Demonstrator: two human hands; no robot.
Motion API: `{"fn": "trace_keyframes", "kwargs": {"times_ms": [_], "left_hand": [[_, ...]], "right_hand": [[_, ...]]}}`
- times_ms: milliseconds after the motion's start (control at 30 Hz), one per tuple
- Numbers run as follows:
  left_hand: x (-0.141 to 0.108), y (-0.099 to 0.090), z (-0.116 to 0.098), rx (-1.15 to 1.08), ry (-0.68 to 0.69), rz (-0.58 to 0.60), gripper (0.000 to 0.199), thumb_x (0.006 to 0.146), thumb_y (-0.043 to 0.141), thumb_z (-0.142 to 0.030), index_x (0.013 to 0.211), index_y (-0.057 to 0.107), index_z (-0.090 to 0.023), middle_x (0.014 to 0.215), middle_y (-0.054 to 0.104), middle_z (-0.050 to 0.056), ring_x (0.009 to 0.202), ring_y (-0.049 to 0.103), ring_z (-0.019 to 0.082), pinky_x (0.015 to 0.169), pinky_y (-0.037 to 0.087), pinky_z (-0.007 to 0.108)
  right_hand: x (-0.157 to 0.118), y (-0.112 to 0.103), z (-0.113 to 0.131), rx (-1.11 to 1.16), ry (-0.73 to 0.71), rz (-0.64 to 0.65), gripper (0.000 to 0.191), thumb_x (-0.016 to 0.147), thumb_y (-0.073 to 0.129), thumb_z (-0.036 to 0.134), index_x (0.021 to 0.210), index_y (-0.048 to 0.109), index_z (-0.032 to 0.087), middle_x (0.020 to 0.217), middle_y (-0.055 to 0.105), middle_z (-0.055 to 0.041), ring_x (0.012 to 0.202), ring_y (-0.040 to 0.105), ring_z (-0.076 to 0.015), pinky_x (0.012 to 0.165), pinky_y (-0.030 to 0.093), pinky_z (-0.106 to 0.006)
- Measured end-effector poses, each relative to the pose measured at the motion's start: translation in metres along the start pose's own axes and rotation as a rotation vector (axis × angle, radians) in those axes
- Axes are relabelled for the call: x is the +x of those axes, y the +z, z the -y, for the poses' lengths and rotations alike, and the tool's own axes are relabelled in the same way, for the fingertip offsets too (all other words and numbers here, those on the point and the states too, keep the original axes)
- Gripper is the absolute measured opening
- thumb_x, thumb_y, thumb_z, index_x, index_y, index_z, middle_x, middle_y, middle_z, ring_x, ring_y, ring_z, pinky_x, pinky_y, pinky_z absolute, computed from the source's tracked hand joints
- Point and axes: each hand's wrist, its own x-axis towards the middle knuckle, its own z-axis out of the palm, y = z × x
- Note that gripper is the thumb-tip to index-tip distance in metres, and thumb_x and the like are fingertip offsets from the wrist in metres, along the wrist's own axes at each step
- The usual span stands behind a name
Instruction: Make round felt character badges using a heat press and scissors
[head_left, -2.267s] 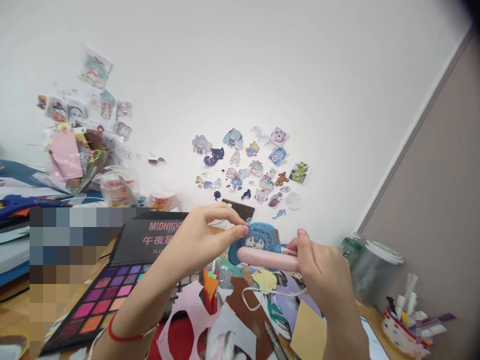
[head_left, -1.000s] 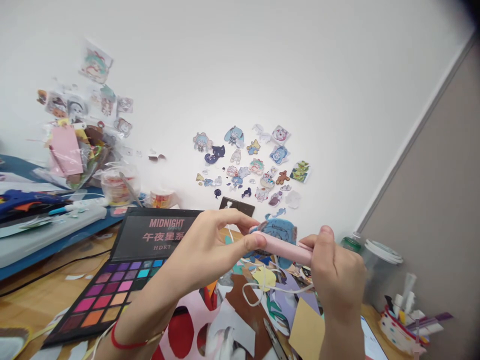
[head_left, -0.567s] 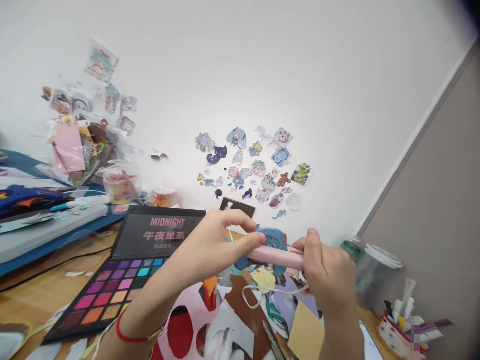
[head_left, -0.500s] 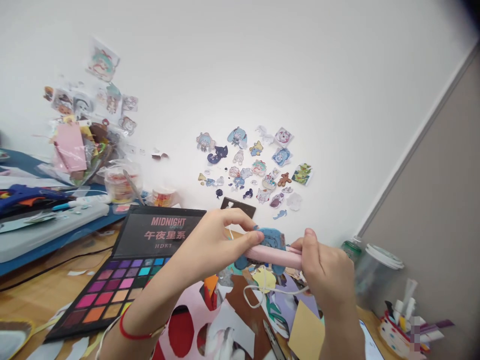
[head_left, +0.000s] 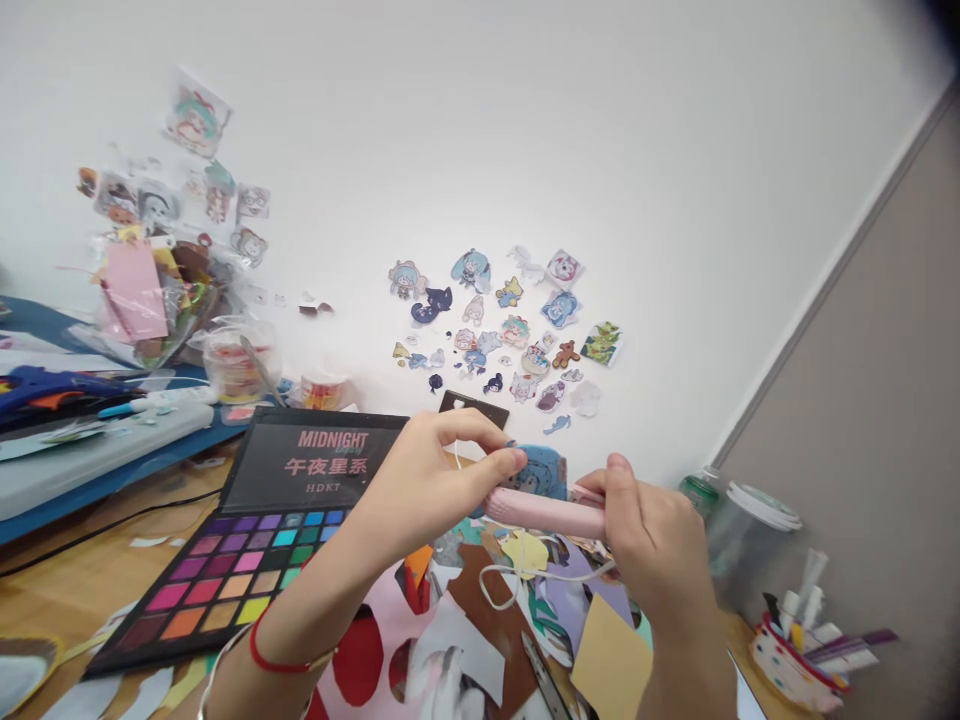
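Head view showed two bare hands raised over a cluttered wooden table (head_left: 105, 580), close together near the middle. The left hand (head_left: 450, 475), with a red bracelet (head_left: 283, 664) on its wrist, had its thumb and forefinger clamped together on the upper left edge of a blue felt doll (head_left: 545, 470). The right hand (head_left: 651, 535) was closed around the near end of a long pink tool (head_left: 544, 508), its thumb pointing up and its other fingers curled, partly out of sight. The tool lay across the front of the doll, covering its lower part; whether the doll was pinched inside the tool could not be made out. The doll was in the air above the table, between the two hands.

A white cord (head_left: 555, 574) looped beneath the tool, and one end of it ran out of sight behind the right hand. Under the hands lay a heap of scraps, among them brown paper (head_left: 495, 620), a yellow sheet (head_left: 611, 655) and a metal tool (head_left: 546, 675). An open makeup palette (head_left: 259, 455) stood to the left, partly behind the left forearm. To the right were a clear tub (head_left: 754, 545) with a white lid and a dotted pen holder (head_left: 791, 665). Small paper cutouts (head_left: 471, 270) dotted the white wall (head_left: 480, 120) behind.
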Motion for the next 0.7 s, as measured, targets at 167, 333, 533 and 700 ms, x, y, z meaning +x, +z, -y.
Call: {"fn": "trace_keyframes", "kwargs": {"times_ms": [167,333,533,700], "left_hand": [[0.000,0.002,0.001,0.032,0.042,0.012,0.014,0.075,0.063,-0.027,0.064,0.065,-0.018,0.072,0.062,0.000,0.069,0.055,0.016,0.068,0.040,0.030],[-0.002,-0.002,0.002,-0.054,0.127,0.052,0.012,0.077,0.063,-0.028,0.070,0.065,-0.018,0.079,0.062,0.002,0.080,0.056,0.018,0.076,0.040,0.031],[0.000,-0.011,0.004,-0.336,0.034,-0.087,0.016,0.081,0.060,-0.034,0.077,0.060,-0.018,0.074,0.055,0.000,0.069,0.049,0.012,0.062,0.039,0.022],[0.006,-0.012,0.007,-0.914,-0.207,0.101,0.018,0.082,0.050,-0.025,0.067,0.051,-0.015,0.060,0.044,-0.001,0.055,0.042,0.010,0.058,0.040,0.022]], "right_hand": [[0.001,0.002,-0.005,-0.003,-0.008,0.024,0.055,0.092,0.025,0.037,0.059,0.067,0.027,0.054,0.064,0.0031,0.055,0.057,-0.0166,0.055,0.032,-0.026],[0.004,0.004,-0.015,0.004,0.000,-0.039,0.053,0.090,0.028,0.041,0.060,0.068,0.026,0.056,0.066,0.0009,0.059,0.058,-0.0199,0.055,0.033,-0.027],[0.003,0.000,-0.025,0.215,-0.035,-0.090,0.049,0.087,0.031,0.042,0.061,0.066,0.022,0.060,0.066,-0.0012,0.059,0.058,-0.0182,0.056,0.037,-0.027],[0.001,-0.002,-0.023,0.354,-0.067,-0.154,0.048,0.089,0.029,0.040,0.063,0.065,0.020,0.060,0.066,-0.0015,0.059,0.058,-0.0168,0.057,0.039,-0.025]]}}
